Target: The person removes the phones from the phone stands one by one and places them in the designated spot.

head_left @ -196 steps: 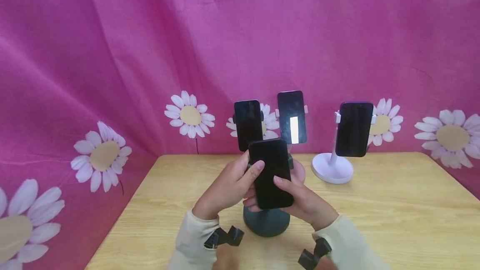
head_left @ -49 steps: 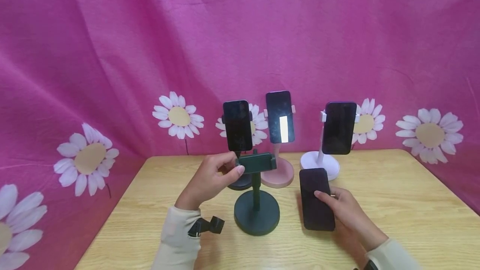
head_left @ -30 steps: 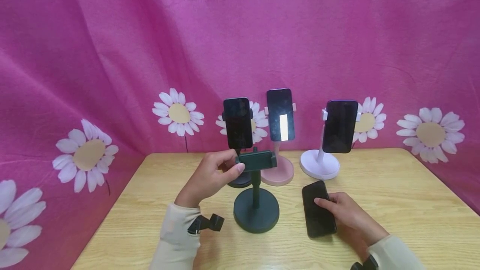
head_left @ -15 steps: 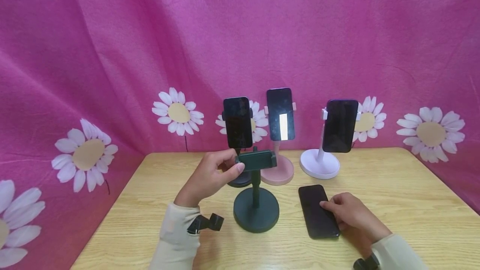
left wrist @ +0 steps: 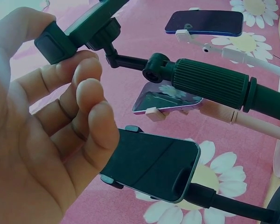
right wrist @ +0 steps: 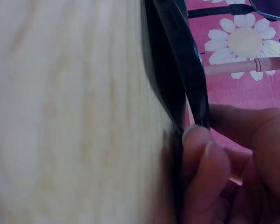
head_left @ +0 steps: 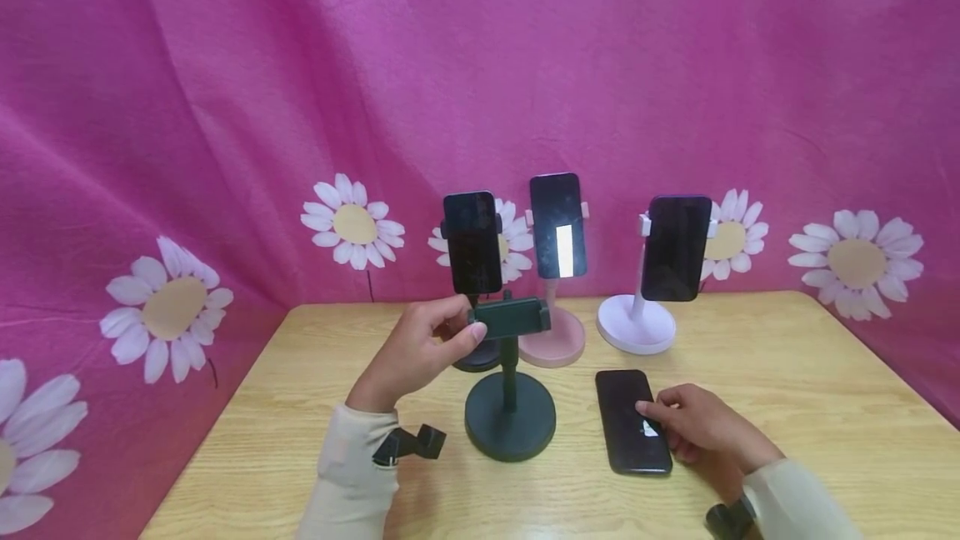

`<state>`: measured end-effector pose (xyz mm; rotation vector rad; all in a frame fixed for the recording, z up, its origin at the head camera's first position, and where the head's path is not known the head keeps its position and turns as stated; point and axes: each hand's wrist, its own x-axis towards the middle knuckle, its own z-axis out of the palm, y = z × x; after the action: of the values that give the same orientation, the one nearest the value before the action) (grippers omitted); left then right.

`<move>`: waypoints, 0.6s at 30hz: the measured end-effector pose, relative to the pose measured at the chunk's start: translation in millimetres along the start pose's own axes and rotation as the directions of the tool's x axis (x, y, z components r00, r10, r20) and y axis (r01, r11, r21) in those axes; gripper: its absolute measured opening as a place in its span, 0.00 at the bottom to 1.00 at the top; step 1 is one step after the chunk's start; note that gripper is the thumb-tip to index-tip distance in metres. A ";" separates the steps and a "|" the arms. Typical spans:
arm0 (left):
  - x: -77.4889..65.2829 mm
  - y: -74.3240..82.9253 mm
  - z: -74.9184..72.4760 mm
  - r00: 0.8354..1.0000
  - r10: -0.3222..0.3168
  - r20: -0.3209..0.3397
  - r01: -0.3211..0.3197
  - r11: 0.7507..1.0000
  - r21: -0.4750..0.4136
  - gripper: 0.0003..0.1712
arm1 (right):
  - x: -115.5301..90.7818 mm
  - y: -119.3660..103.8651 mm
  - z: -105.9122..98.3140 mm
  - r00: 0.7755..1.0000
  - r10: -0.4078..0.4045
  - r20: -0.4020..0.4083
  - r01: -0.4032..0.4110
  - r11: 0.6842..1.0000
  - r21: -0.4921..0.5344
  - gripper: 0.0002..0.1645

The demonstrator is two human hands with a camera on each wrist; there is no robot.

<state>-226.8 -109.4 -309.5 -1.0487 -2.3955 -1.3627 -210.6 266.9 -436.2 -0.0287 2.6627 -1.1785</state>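
My left hand pinches the left end of the clamp on a dark green phone stand. Thumb and forefinger meet on the clamp's end block in the left wrist view, while the other fingers curl loosely below. Nothing sits in that clamp. To the right of the stand, a black smartphone lies face up low at the table. My right hand pinches its right edge, thumb on the screen. The right wrist view shows fingertips beneath the smartphone's edge, which is tilted slightly off the wood.
Behind stand a black stand holding a phone, a pink stand with another phone, and a white stand with a third phone. A pink daisy-print cloth hangs behind the wooden table.
Earlier both hands held the smartphone before the green stand. The right hand has carried it right and lowered it to the table; the left hand has moved to the clamp and stays there.
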 end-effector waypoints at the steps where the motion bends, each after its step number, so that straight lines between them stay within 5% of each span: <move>1: 0.0 0.1 -0.4 1.000 0.000 -0.002 0.000 1.000 0.001 0.10 | 0.7 -0.3 -0.5 1.000 -0.006 0.010 0.006 1.000 -0.003 0.22; 18: 0.3 -0.8 0.5 1.000 -0.011 0.003 0.011 1.000 -0.001 0.10 | 5.9 1.7 -0.2 1.000 -0.015 0.023 0.014 0.999 0.033 0.25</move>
<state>-227.4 -109.1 -310.1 -1.0405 -2.4067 -1.3664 -216.3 267.6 -438.5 -0.0558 2.6263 -1.2186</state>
